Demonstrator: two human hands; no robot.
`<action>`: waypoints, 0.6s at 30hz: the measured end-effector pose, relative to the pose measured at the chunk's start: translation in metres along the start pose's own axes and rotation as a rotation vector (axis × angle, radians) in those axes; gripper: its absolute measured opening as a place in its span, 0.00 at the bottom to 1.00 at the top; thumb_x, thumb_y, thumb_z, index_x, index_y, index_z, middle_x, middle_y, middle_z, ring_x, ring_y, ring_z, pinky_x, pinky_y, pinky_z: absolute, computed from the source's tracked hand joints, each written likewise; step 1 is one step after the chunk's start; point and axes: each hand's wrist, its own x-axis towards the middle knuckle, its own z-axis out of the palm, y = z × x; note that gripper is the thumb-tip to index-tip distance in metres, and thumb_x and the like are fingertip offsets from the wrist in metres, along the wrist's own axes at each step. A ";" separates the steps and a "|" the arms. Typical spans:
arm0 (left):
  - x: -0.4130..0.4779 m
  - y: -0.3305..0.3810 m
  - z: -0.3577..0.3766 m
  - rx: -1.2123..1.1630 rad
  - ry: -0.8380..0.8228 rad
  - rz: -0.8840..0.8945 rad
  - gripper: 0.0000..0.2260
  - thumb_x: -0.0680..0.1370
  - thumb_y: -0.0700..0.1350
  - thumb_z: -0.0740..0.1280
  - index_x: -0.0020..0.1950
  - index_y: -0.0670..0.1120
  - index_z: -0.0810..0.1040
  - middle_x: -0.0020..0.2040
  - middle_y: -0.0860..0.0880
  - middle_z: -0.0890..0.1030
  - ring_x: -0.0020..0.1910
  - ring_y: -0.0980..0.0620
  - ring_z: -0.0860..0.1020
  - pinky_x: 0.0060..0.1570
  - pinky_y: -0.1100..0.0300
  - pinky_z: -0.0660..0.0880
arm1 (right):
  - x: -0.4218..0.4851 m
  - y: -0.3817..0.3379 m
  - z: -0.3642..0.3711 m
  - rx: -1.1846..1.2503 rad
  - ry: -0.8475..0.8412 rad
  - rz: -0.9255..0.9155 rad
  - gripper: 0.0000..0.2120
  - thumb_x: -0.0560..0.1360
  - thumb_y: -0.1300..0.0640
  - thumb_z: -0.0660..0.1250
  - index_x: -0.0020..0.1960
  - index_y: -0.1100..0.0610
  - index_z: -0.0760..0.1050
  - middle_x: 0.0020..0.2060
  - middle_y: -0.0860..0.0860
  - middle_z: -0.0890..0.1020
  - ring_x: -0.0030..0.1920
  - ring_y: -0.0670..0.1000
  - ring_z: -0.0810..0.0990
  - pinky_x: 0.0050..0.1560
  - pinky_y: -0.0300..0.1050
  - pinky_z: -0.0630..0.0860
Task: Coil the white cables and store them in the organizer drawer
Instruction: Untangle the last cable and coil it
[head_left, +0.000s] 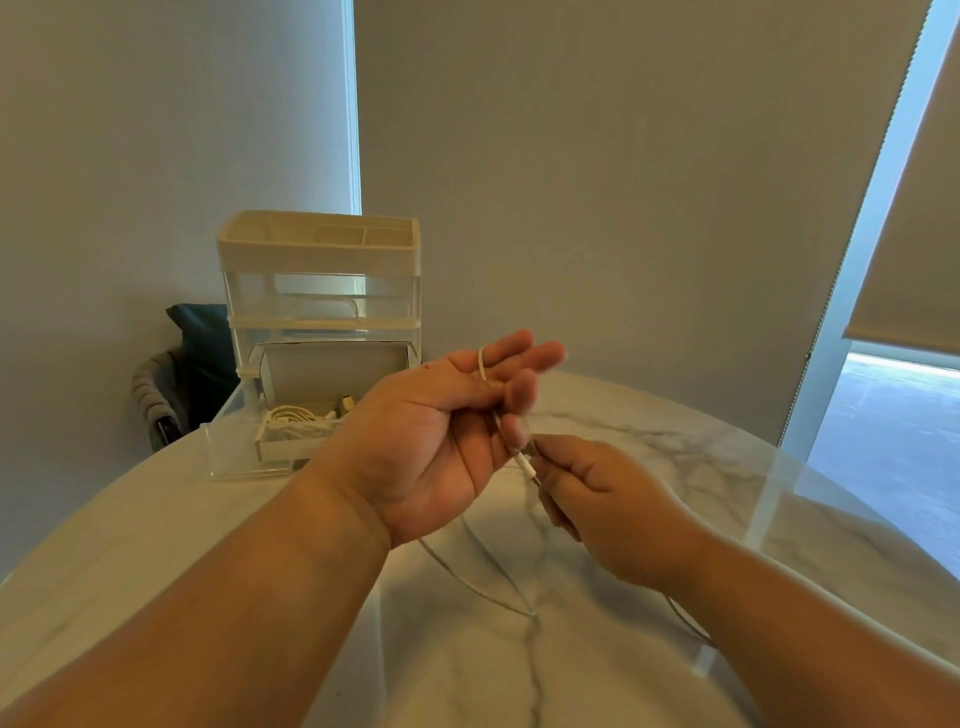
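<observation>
My left hand (447, 436) is raised palm-up above the table, and a thin white cable (483, 364) loops round its fingers while its thumb presses the strand against them. My right hand (592, 499) pinches the same cable just behind its white plug (525, 462). The cable's slack (467, 577) trails down and curves over the marble table. A clear and cream organizer (317, 280) stands at the back left with its lowest drawer (244, 447) pulled out. Coiled white cables (296, 421) lie in a box inside that drawer.
The round white marble table (675, 457) ends close on the right at a window (893, 415) with a roller blind. A dark chair with a cushion (192, 353) stands behind the organizer on the left. Plain walls stand behind.
</observation>
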 end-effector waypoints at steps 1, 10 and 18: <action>0.001 0.001 -0.001 -0.014 0.021 0.013 0.14 0.74 0.32 0.58 0.56 0.40 0.77 0.49 0.44 0.85 0.31 0.57 0.78 0.30 0.66 0.71 | 0.000 -0.002 -0.001 -0.088 -0.034 -0.007 0.21 0.83 0.54 0.59 0.41 0.28 0.74 0.28 0.45 0.77 0.29 0.41 0.73 0.37 0.34 0.68; 0.006 0.016 -0.017 -0.117 0.200 0.128 0.12 0.84 0.44 0.56 0.53 0.43 0.78 0.44 0.51 0.84 0.25 0.61 0.68 0.24 0.68 0.62 | -0.007 -0.023 0.008 -0.216 -0.253 0.041 0.20 0.84 0.49 0.57 0.49 0.21 0.71 0.48 0.40 0.84 0.45 0.40 0.80 0.55 0.41 0.76; 0.004 0.030 -0.022 -0.005 0.210 0.266 0.15 0.82 0.37 0.57 0.65 0.44 0.77 0.60 0.46 0.83 0.51 0.53 0.84 0.45 0.64 0.79 | -0.019 -0.049 0.011 -0.516 -0.322 -0.070 0.22 0.84 0.46 0.53 0.77 0.34 0.56 0.66 0.42 0.78 0.62 0.44 0.76 0.65 0.41 0.72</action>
